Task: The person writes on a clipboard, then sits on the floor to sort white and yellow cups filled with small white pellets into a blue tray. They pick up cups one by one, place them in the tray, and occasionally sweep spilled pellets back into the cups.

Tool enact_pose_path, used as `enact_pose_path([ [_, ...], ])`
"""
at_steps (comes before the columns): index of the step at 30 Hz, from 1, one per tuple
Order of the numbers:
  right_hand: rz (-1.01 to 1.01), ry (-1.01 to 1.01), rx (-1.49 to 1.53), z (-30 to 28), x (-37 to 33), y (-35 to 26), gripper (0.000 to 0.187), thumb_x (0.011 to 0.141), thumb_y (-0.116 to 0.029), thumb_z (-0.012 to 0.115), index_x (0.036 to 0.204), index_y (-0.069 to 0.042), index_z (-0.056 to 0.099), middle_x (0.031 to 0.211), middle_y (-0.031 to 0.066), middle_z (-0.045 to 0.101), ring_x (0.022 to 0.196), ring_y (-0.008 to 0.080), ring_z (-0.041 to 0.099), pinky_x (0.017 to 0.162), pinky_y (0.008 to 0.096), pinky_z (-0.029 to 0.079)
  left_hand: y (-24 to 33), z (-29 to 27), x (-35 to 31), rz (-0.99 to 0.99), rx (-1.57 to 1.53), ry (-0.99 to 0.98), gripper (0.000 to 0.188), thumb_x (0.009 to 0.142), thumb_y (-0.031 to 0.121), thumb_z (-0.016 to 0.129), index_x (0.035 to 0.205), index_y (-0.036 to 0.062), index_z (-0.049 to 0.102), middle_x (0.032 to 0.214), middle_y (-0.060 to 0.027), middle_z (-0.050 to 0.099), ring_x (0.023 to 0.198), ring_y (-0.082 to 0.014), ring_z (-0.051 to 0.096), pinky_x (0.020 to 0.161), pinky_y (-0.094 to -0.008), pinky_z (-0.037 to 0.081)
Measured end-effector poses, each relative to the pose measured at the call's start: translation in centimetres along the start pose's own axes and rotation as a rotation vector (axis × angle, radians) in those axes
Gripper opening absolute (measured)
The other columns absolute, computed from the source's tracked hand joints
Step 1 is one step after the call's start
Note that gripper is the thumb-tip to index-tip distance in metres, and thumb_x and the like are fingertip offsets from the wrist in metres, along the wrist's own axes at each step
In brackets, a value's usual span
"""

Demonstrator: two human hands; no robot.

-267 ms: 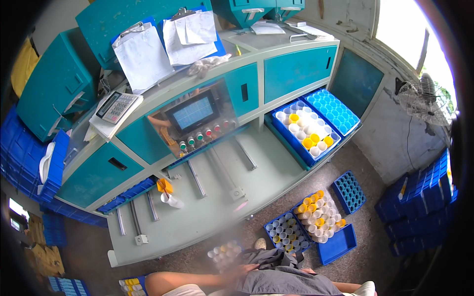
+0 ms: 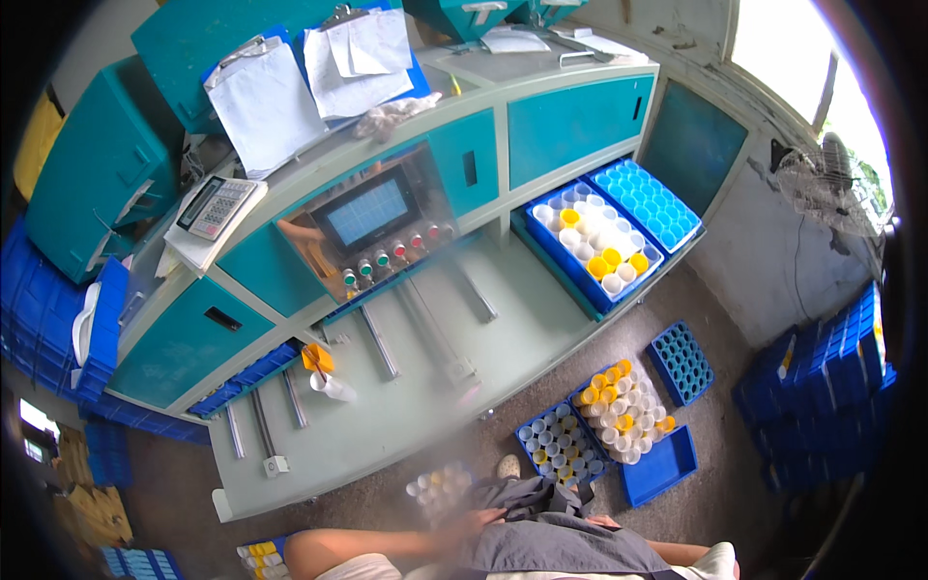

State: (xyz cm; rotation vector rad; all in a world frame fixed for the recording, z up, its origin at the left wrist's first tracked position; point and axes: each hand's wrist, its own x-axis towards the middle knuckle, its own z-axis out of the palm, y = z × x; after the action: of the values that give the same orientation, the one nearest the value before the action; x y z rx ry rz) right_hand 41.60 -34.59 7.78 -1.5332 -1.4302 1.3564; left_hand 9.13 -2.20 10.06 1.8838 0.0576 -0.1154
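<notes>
My left forearm comes in from the lower left, and my left hand (image 2: 480, 523) rests at the edge of a grey cloth (image 2: 551, 536) at the bottom of the view. Just above that hand is a blurred cluster of white and yellow tubes (image 2: 440, 488); contact with it is unclear. Only a small part of my right hand (image 2: 605, 522) shows past the cloth, and its fingers are hidden. A blue tray of white and yellow tubes (image 2: 564, 447) sits on the floor close by.
A teal machine with a screen and coloured buttons (image 2: 372, 217) stands over a grey bench (image 2: 425, 387) with metal rails. A blue crate of tubes (image 2: 592, 242) sits on the bench's right end. More trays (image 2: 619, 396), an empty tray (image 2: 680, 362) and stacked blue crates (image 2: 822, 387) lie to the right.
</notes>
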Motion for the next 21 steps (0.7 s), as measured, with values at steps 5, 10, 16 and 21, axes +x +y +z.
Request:
enact_pose_path([
  [5,-0.047,0.082,-0.100,-1.3,-0.3,-5.6,0.068,0.089,-0.037,0.065,0.148,-0.010,0.045,0.143,0.0168,0.051,0.133,0.0379,0.048,0.114,0.0470,0.037,4.9,-2.7,-0.2,0.168,0.203,0.073,0.083,0.084,0.020,0.066,0.156,0.0011,0.032,0.160,-0.0203,0.036,0.143,-0.0357,0.042,0.120,-0.0422,0.032],
  [10,-0.279,0.107,-0.112,-2.1,0.3,-6.4,0.075,0.090,-0.039,0.065,0.152,-0.007,0.038,0.145,0.0212,0.046,0.135,0.0388,0.044,0.116,0.0484,0.035,6.8,-3.9,0.6,0.291,0.345,0.072,0.059,0.097,0.009,0.048,0.153,-0.0020,0.034,0.159,-0.0209,0.036,0.143,-0.0352,0.041,0.118,-0.0429,0.035],
  [16,-0.289,0.040,-0.327,-2.0,0.3,-5.3,0.081,0.088,-0.046,0.057,0.151,0.001,0.038,0.150,0.0222,0.044,0.137,0.0401,0.044,0.115,0.0517,0.035,9.3,-4.7,1.2,0.201,1.143,-0.214,0.065,0.095,0.029,0.048,0.151,-0.0018,0.037,0.160,-0.0249,0.032,0.149,-0.0423,0.029,0.116,-0.0649,0.026],
  [21,-0.302,0.093,-0.379,-1.5,-0.3,-7.0,0.076,0.095,-0.049,0.040,0.151,0.002,0.039,0.148,0.0208,0.045,0.135,0.0399,0.044,0.115,0.0513,0.036,10.9,-3.3,0.7,-0.066,1.054,-0.094,0.068,0.099,0.033,0.041,0.150,-0.0099,0.032,0.157,-0.0363,0.030,0.151,-0.0456,0.027,0.115,-0.0720,0.022],
])
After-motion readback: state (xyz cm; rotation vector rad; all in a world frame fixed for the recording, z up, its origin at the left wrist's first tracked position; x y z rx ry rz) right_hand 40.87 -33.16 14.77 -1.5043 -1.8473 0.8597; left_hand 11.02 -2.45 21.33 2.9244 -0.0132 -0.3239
